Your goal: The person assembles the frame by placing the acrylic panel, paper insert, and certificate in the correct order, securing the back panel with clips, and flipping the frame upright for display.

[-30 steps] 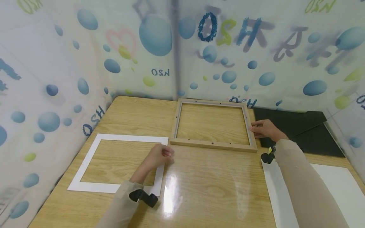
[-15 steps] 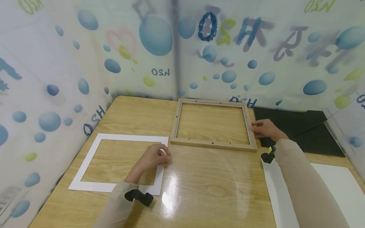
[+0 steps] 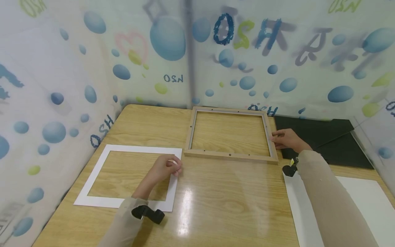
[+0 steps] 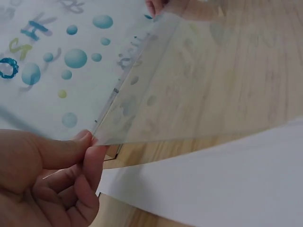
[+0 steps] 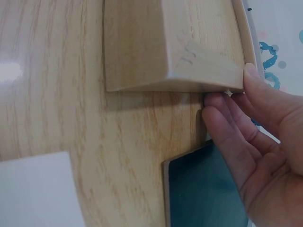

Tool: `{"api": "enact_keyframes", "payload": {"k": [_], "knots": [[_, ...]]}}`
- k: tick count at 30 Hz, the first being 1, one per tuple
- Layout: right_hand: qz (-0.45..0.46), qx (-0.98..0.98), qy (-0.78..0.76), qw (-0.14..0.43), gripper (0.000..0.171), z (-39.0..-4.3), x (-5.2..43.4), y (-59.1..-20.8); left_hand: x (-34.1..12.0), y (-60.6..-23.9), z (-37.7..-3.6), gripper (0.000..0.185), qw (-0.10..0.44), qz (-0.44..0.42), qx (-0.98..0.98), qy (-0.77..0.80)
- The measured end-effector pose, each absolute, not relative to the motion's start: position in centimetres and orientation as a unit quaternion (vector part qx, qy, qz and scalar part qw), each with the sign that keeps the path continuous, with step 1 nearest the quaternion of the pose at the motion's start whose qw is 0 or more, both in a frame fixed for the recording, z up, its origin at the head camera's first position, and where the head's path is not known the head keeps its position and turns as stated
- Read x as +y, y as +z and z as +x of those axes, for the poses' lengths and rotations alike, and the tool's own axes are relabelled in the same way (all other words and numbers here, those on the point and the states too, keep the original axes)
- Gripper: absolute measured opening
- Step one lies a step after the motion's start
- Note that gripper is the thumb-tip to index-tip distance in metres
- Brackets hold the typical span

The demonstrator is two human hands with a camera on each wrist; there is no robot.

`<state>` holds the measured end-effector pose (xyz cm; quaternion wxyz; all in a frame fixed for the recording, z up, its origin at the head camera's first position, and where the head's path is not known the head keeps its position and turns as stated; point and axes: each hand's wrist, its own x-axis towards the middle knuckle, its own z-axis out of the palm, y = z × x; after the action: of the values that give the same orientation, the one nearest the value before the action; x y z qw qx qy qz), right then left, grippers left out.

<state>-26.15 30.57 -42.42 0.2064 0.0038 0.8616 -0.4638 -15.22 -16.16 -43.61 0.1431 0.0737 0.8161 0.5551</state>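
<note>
With thumb and forefinger my left hand [image 3: 165, 167] pinches the corner of a clear plastic sheet [image 4: 203, 90], plain in the left wrist view but barely visible from the head. The hand is over the right side of a white mat board [image 3: 137, 149] with a rectangular opening. Farther back lies a wooden picture frame [image 3: 229, 156] with small dark dots along its sides. My right hand [image 3: 288, 140] grips the frame's right side, thumb at the rim and fingers along the outer edge. Whether it also touches the sheet's far end, I cannot tell.
A black backing board [image 3: 318, 137] lies at the back right, behind the right hand. Under the right forearm is a white sheet [image 3: 361, 192]. The wooden table [image 3: 228, 202] meets a patterned curtain [image 3: 234, 75] at the back.
My left hand has drifted a little to the left with the sheet's corner, and the bright reflection on the table has changed shape. The right hand and the frame stay put.
</note>
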Motion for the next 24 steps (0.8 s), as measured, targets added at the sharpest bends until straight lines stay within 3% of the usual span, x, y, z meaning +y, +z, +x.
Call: {"api": "enact_keyframes", "payload": {"k": [5,14,24], "knots": [[0.004,0.863,-0.462,0.203,0.059,-26.1,30.4,-42.3,-16.4,-43.6,-15.5,0.006,0.114,0.029,0.830,0.544],[0.010,0.863,-0.463,0.201,0.058,-25.9,30.3,-42.2,-17.2,-42.7,-16.5,0.011,0.079,0.043,0.821,0.564],[0.008,0.858,-0.471,0.205,0.058,-25.9,30.3,-42.0,-18.0,-40.5,-19.2,0.018,0.086,0.003,0.849,0.522]]}}
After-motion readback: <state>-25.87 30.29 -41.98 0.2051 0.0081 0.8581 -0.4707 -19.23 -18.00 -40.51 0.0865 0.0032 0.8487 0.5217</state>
